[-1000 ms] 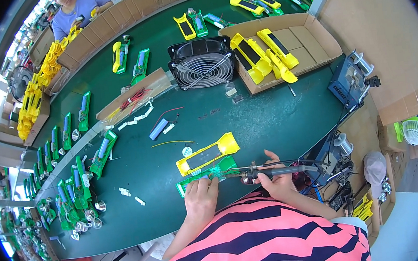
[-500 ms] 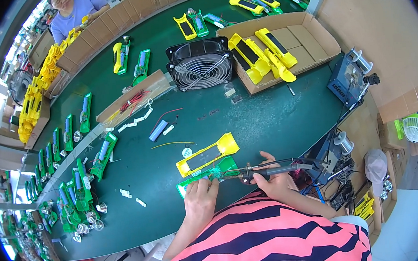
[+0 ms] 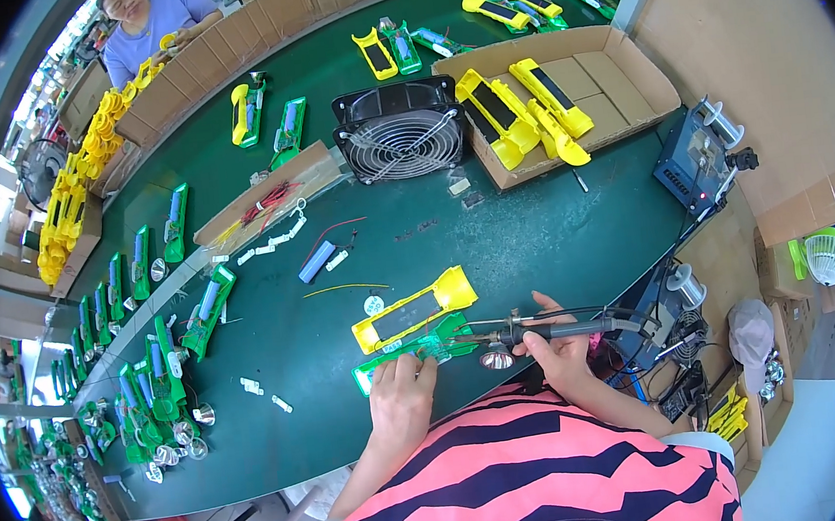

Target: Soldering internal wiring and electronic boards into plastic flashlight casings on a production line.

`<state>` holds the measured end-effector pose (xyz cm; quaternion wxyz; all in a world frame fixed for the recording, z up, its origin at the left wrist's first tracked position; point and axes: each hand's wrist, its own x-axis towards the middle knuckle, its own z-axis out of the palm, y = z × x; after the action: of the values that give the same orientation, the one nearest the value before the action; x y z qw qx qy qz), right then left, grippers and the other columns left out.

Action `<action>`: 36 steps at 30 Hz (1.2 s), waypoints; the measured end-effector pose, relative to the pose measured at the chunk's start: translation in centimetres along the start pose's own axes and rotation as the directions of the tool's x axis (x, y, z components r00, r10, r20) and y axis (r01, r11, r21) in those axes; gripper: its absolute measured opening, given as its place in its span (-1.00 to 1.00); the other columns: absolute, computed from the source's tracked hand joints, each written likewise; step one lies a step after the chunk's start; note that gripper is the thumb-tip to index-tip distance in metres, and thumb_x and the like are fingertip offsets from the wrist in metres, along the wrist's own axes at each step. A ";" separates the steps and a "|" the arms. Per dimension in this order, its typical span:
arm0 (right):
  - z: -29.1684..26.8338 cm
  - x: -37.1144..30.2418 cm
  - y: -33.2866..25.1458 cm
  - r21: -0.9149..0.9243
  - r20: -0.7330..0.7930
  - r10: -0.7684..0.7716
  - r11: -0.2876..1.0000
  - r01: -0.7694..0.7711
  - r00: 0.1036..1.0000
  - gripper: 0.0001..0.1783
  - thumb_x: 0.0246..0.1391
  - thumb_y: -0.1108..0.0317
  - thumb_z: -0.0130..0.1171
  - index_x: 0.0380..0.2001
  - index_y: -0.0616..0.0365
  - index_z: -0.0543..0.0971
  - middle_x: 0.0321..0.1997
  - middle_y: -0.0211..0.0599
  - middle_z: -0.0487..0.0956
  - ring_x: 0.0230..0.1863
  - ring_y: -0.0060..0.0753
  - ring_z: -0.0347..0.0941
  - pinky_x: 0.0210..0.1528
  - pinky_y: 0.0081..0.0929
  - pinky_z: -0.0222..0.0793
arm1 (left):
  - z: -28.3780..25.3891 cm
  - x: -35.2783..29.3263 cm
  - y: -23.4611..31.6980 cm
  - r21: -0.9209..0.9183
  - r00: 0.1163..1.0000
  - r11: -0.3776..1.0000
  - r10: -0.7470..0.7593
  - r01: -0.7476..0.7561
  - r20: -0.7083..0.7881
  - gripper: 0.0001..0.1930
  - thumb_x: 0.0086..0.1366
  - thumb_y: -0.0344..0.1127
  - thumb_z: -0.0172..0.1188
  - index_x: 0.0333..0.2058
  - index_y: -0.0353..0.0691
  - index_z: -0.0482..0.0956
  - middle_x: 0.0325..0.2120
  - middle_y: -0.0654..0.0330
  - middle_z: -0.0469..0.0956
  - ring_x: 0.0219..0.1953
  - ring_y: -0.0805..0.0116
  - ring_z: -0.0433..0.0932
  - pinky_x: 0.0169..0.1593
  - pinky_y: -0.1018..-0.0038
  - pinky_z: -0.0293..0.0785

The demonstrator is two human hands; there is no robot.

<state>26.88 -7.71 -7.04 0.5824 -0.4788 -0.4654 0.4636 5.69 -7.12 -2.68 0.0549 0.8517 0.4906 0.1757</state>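
Observation:
My left hand [image 3: 401, 398] has its fingers closed on the near edge of a green plastic lamp housing [image 3: 378, 373], which lies on the table. My right hand [image 3: 561, 353] grips a soldering iron [image 3: 570, 329] fitted with a thin feed tube. The iron's tip reaches over the right end of the housing; whether it touches is too small to tell. Beneath the iron a round silver reflector [image 3: 496, 357] shows beside the housing. A yellow housing frame [image 3: 452, 289] lies just behind the green one.
A black fan [image 3: 398, 132] stands beyond, beside a cardboard box [image 3: 611, 81] holding yellow housings. A blue battery [image 3: 316, 262] and loose wires lie mid-table. Green lamp halves [image 3: 209, 306] cluster left. A soldering station [image 3: 687, 169] sits right. A co-worker [image 3: 155, 35] handles yellow parts far left.
My right hand and the soldering iron have moved slightly right and up, and the reflector now shows below the iron. Lamp parts along the far strip have shifted a little rightward.

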 end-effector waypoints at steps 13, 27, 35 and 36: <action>-2.7 2.0 -1.2 -0.239 0.035 -0.438 0.869 0.433 0.898 -0.76 -0.06 0.49 0.02 -0.26 0.32 0.35 -0.49 -0.17 0.53 -0.57 -0.53 0.47 0.07 -0.23 0.16 | -0.9 2.3 -4.4 -0.029 0.879 0.902 -0.427 0.431 -0.211 -0.69 -0.09 -0.48 0.14 -0.27 -0.27 0.49 -0.44 0.06 0.37 -0.37 0.11 0.38 -0.29 0.35 0.34; -5.9 14.4 -4.4 -0.671 -0.128 -0.516 0.674 0.309 0.847 -0.45 -0.17 0.42 0.22 -0.06 0.25 0.28 -0.18 -0.23 0.50 -0.06 -0.28 0.34 0.02 -0.42 0.16 | 2.2 -5.5 -4.1 -0.278 0.982 0.956 -0.137 0.097 -0.127 -0.48 -0.22 -0.49 0.31 -0.29 -0.27 0.19 -0.14 -0.13 0.26 -0.13 -0.07 0.32 -0.09 0.19 0.28; -6.2 18.0 -1.9 -0.840 -0.042 -0.546 0.473 0.266 0.837 -0.36 -0.28 0.43 0.27 -0.05 0.21 0.27 -0.19 -0.30 0.50 -0.04 -0.19 0.29 0.06 -0.36 0.10 | -4.2 1.3 -14.4 -0.044 0.920 0.993 -0.116 0.108 -0.373 -0.44 -0.10 -0.44 0.22 -0.11 -0.40 0.18 -0.28 -0.14 0.27 -0.28 -0.07 0.33 -0.21 0.21 0.30; -5.8 17.9 -2.2 -0.814 -0.082 -0.522 0.526 0.245 0.849 -0.39 -0.27 0.45 0.26 -0.06 0.21 0.29 -0.20 -0.30 0.50 -0.05 -0.21 0.30 0.05 -0.36 0.10 | -4.8 3.0 -16.6 -0.049 0.887 0.977 -0.209 0.208 -0.413 -0.47 -0.07 -0.44 0.20 -0.11 -0.38 0.17 -0.30 -0.13 0.27 -0.29 -0.06 0.33 -0.24 0.21 0.28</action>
<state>35.26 8.98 -3.77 0.4713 -0.6332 -0.6138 -0.0099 -8.18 3.61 -1.83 -0.0307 0.7371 0.5792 0.3467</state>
